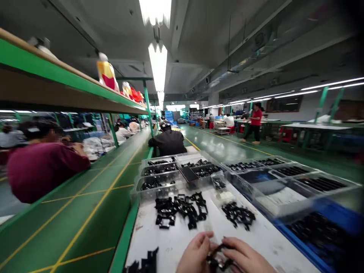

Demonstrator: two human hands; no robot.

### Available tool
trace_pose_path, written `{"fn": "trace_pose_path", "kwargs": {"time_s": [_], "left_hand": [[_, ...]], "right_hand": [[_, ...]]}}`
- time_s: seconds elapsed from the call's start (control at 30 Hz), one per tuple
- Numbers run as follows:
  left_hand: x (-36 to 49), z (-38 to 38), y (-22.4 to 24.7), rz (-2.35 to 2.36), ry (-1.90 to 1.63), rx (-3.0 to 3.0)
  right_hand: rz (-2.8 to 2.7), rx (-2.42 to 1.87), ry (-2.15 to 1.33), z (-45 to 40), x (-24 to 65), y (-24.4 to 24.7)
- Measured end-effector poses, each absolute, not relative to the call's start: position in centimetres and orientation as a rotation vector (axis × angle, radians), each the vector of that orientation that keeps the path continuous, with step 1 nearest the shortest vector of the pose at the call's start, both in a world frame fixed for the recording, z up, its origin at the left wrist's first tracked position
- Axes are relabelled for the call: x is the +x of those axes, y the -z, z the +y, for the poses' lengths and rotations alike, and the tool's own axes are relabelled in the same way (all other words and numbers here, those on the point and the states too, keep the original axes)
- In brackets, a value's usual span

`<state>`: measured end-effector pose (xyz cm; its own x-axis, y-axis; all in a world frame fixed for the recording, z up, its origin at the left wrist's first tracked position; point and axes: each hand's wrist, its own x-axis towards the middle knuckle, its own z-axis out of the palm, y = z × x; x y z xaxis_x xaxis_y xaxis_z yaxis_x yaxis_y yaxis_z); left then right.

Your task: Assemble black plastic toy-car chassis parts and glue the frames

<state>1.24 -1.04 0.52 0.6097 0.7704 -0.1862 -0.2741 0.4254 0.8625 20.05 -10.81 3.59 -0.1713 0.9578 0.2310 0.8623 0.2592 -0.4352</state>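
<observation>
Black plastic parts (181, 211) sit on the white desk (153, 242). The green belt (68, 227) has yellow lines (93, 206) (maroon shirt (42, 174) beyond).

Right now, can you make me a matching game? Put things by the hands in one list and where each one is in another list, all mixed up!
Things:
1. black plastic piece
2. heap of black parts
3. clear plastic tray
4. person in a red shirt

Places:
A. on the white bench top
B. between the left hand and right hand
C. on the green floor
D. behind the heap

Pairs: 1-B, 2-A, 3-D, 4-C
</observation>
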Motion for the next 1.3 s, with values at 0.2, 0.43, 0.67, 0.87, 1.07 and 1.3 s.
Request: {"fn": "trace_pose_path", "kwargs": {"time_s": [0.2, 0.43, 0.67, 0.87, 1.07, 1.3], "left_hand": [[0.1, -1.3, -1.3, 0.630, -0.668, 0.976], [-0.3, -0.8, -1.7, 0.741, -0.786, 0.913], [-0.4, -0.9, -2.3, 0.723, -0.798, 0.862], [-0.7, -0.7, -2.2, 0.708, -0.844, 0.841], [-0.6, -0.7, -1.8, 0.715, -0.853, 0.868], [-0.7, -0.9, -2.6, 0.717, -0.837, 0.895]], "right_hand": [[-1.989, -1.643, -0.198, -13.4, 20.6, -5.0], [-1.633, -2.124, -0.086, -10.2, 25.5, -3.9], [-1.549, -2.459, -0.048, -4.5, 24.4, -3.0], [-1.522, -2.574, -0.029, -3.7, 23.7, -2.4], [-1.538, -2.495, -0.063, -4.5, 23.7, -2.0], [-1.496, -2.193, -0.292, -5.6, 24.0, -2.5]]}}
